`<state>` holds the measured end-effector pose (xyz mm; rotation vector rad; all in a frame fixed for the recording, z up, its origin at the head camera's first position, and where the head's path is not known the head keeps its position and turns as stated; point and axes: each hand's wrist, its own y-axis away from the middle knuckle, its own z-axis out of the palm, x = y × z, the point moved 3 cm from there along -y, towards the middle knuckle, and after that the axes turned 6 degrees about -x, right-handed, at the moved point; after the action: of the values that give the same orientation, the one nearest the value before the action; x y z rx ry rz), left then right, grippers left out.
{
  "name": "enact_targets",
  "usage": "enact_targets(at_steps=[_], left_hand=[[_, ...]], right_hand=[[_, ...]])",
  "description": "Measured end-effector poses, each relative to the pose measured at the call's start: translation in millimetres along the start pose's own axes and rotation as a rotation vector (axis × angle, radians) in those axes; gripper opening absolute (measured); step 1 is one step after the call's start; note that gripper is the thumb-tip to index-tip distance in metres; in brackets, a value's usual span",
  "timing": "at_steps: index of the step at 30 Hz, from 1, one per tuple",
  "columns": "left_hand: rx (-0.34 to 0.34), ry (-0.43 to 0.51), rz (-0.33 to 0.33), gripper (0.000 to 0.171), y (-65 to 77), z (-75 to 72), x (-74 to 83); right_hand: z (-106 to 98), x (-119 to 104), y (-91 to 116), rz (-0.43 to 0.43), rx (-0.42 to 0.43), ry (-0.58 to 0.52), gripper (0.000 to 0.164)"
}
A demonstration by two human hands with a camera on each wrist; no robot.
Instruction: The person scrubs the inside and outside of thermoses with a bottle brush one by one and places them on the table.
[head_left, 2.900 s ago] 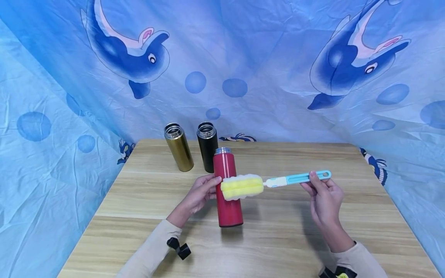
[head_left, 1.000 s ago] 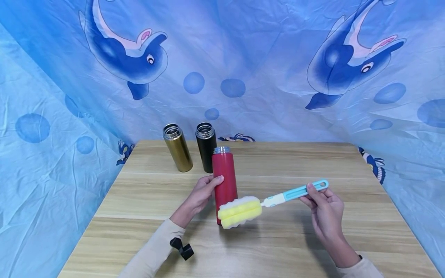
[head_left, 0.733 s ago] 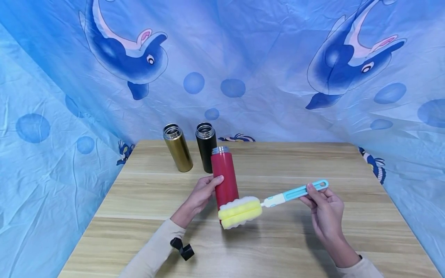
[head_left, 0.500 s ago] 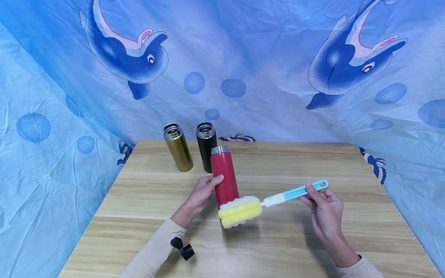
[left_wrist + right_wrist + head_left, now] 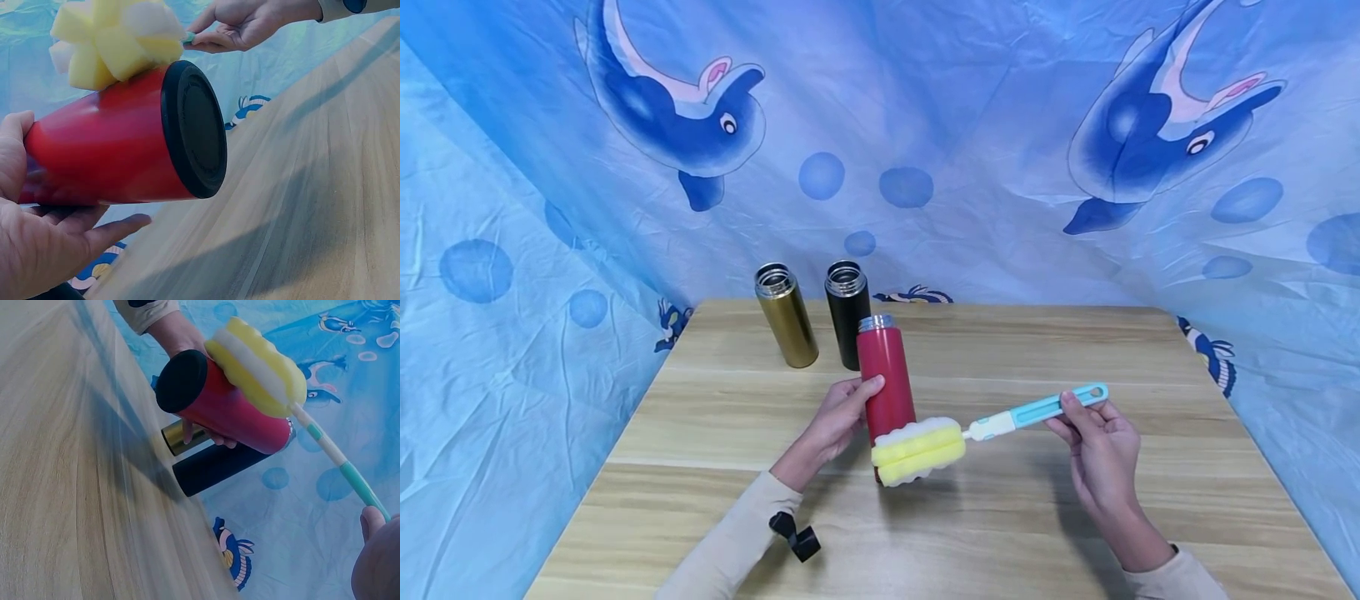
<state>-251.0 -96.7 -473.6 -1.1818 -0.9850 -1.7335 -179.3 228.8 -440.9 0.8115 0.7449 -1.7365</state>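
My left hand [image 5: 835,421] grips a red vacuum flask [image 5: 883,358] by its side, lifted over the table and leaning slightly left at the top. Its steel mouth is uncapped, and its black base [image 5: 199,131] shows in the left wrist view. In my right hand [image 5: 1103,454] is a bottle brush [image 5: 1045,408], pinched near the looped end of its blue and white handle. The yellow and white sponge head [image 5: 262,369] lies across the flask's outer wall near the base, hiding part of it in the head view.
Behind the red flask, a gold flask [image 5: 790,329] and a black flask [image 5: 847,325] stand upright and uncapped on the wooden table [image 5: 1015,517]. The red flask partly overlaps the black one. A blue dolphin-print cloth [image 5: 985,250] hangs around the table's back and sides.
Since the earliest frame, the brush head has moved down the flask from mid-body to near its base, and the flask's top has tipped slightly left. During the last second little has moved.
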Motion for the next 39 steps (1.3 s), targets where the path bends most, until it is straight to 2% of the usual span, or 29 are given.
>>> enact_targets(at_steps=[6, 11, 20, 26, 31, 39], left_hand=[[-0.067, 0.01, -0.002, 0.055, 0.1, 1.3, -1.5], [-0.111, 0.067, 0.008, 0.054, 2.5, 1.7, 0.2], [-0.178, 0.156, 0.062, 0.036, 6.9, 1.8, 2.7], [-0.209, 0.1, 0.062, 0.045, 8.1, 0.7, 2.3], [-0.197, 0.037, 0.06, 0.053, 9.3, -0.6, 2.6], [-0.162, -0.006, 0.062, 0.054, 9.6, -3.6, 2.4]], right_hand=[[0.5, 0.2, -1.7, 0.003, 0.012, 0.006, 0.005], [1.2, 0.4, -2.7, 0.0, 0.022, 0.011, 0.004], [-0.9, -0.8, -3.1, 0.015, 0.06, 0.014, 0.006], [-2.0, -3.4, -3.4, 0.015, 0.086, 0.01, 0.008], [-1.2, -4.8, -5.1, 0.02, 0.107, 0.005, 0.009], [0.3, -5.3, -10.7, 0.007, 0.139, -0.023, 0.013]])
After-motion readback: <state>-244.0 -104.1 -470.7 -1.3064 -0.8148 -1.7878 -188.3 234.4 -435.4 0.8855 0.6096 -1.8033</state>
